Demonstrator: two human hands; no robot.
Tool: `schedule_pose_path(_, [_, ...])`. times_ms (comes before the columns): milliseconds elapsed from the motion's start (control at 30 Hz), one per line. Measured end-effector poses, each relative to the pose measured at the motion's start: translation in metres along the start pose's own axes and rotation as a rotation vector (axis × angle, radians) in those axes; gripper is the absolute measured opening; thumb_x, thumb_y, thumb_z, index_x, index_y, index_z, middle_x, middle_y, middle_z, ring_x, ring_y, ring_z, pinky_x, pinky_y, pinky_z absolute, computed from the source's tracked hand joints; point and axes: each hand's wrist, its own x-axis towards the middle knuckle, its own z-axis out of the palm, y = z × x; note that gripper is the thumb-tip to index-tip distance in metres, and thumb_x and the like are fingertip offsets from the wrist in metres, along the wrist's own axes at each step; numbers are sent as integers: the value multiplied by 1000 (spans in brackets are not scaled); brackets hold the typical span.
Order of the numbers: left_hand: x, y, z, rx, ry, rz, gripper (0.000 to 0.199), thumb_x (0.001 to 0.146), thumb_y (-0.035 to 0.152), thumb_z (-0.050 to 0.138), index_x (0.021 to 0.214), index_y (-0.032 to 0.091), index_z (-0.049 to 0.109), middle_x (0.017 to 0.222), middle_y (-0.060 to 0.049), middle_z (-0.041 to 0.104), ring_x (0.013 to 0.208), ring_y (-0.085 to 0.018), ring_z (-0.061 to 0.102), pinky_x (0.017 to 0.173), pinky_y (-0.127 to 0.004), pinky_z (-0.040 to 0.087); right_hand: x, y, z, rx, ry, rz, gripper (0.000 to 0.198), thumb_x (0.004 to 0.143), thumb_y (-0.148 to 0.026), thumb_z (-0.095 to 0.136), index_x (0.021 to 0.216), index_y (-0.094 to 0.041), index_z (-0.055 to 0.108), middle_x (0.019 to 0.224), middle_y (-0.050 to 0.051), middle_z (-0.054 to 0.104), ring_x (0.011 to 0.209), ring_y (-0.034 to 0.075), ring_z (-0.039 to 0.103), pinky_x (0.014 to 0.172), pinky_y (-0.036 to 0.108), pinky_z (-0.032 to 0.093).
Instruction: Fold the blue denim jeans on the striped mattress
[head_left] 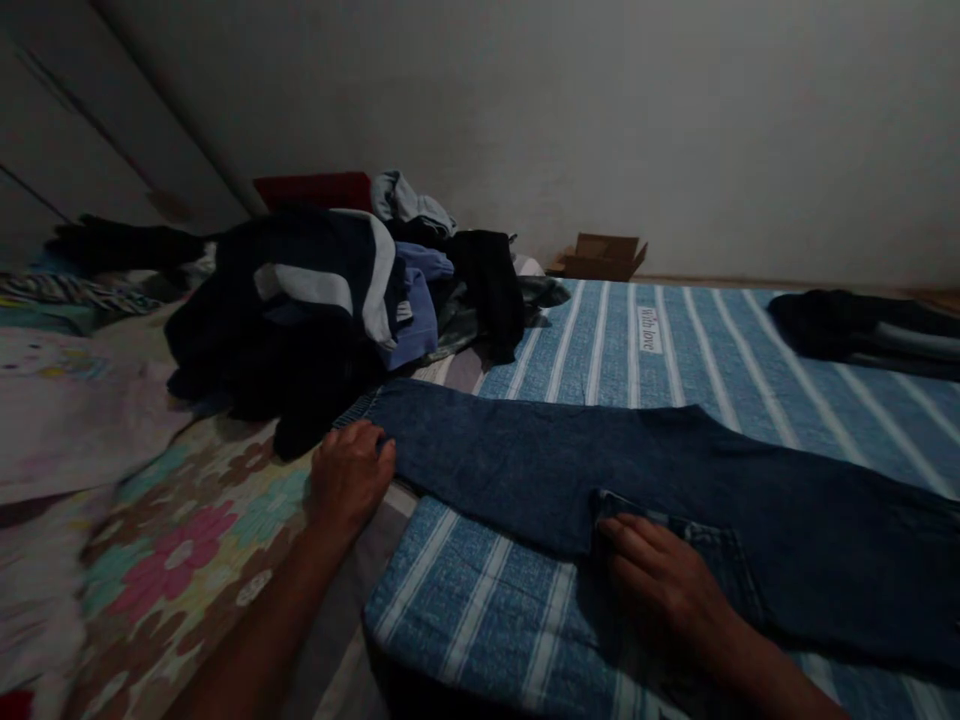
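A pair of dark blue denim jeans [510,450] lies spread sideways over the striped blue cloth, running out of view at the right. Its narrow ribbed end is at the left, where my left hand [352,478] is closed on the edge with curled fingers. Lower down, my right hand [664,575] pinches the near edge of the denim beside a stitched, pocket-like piece [720,550]. That hand's thumb is hidden beneath it.
A heap of dark clothes [300,290] with a lilac piece [420,290] rises behind my left hand. Folded black clothing [862,325] lies far right. An open cardboard box [604,257] sits by the wall. Floral bedding [187,550] spreads at the left; the striped cloth [480,590] has a front edge.
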Motion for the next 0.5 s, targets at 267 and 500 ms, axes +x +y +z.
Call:
schedule_pose_path(267, [-7,149,-27,-745,-105,461,14,88,19,48,86,19,61,92,-4,67,87,-17,60,78,-31,49,6,-1,-3,1,-35,17,29,94,-10,34,79,-16,58,108,11,61,102,20,53,79,33,48])
schedule_pose_path(500, [-5,221,-29,-703,-421,249,8,75,23,66,70,19,60,74,-1,61,73,-17,57,67,-29,43,12,0,-3,29,-12,19,30,95,-12,32,81,-15,58,96,11,61,99,22,52,75,33,49])
